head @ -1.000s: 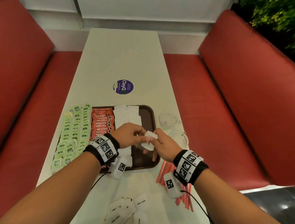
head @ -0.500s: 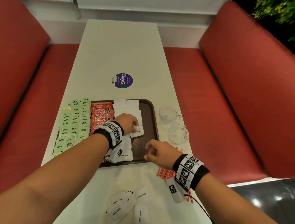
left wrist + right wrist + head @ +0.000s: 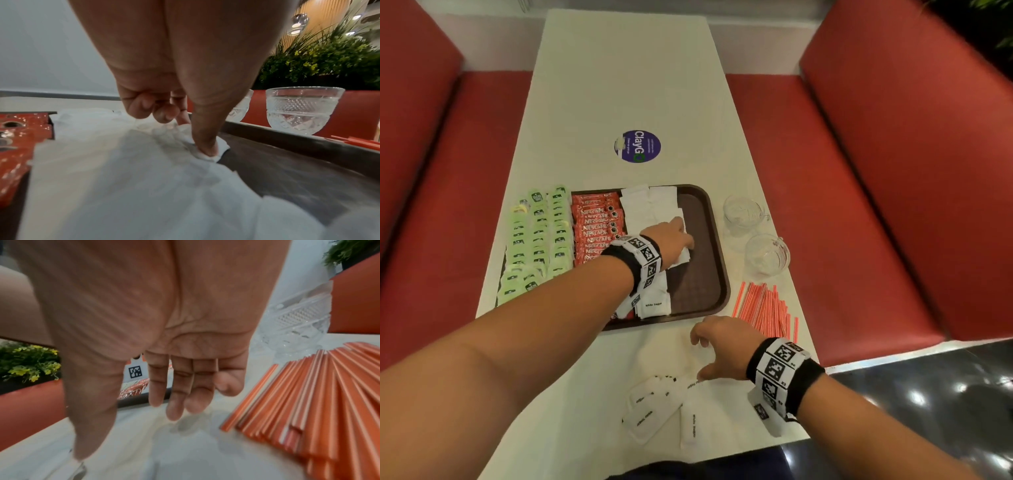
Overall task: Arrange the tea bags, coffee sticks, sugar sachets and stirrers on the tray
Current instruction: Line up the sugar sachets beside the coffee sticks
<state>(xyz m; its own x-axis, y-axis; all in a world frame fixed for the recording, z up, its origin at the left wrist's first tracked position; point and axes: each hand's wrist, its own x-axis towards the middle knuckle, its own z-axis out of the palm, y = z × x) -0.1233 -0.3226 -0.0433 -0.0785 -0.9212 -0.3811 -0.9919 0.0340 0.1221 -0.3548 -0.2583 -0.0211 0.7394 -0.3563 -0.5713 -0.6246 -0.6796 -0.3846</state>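
Note:
A brown tray holds rows of green tea bags at its left, red coffee sticks beside them and white sugar sachets in the middle. My left hand is over the sachet rows. In the left wrist view its thumb and curled fingers pinch one sachet down against the tray. My right hand hovers empty above the table, fingers relaxed. Several loose sachets lie just below it. Red stirrers are piled right of the tray.
Two cut-glass cups stand right of the tray, close behind the stirrers. A round purple sticker is on the white table beyond the tray. Red benches flank the table; its near edge is by the loose sachets.
Both hands met over the tray with a sachet. Since then my left hand carried it onto the sachet rows, and my right hand pulled back empty towards the loose sachets.

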